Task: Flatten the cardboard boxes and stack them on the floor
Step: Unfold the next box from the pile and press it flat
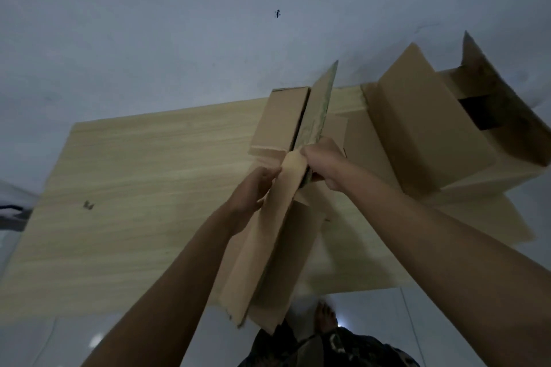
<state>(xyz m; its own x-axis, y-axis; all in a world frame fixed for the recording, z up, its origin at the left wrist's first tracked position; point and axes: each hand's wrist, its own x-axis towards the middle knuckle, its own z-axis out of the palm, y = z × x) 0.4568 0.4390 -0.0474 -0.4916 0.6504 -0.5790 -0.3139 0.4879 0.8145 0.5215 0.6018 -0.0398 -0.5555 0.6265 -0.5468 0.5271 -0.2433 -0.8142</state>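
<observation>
Both the left hand (253, 188) and right hand (323, 164) pinch the half-collapsed box (277, 247), fingers clamped on its upright folded panels above the desk (134, 188). Squeezed unevenly, it could spring open or swing into the open box (429, 128) nearby.

My body from the head camera

I see both forearms bare, my foot (326, 317) bare on the floor, dark patterned clothing (334, 348) below.

I am looking down at a collapsed cardboard box (277, 247) over the wooden table (134, 188); my left hand (253, 191) and right hand (325, 167) are gripping its middle fold; an open box (423, 134) is sitting at the table's right end; my bare foot (326, 317) is showing on the floor (447, 322).
</observation>
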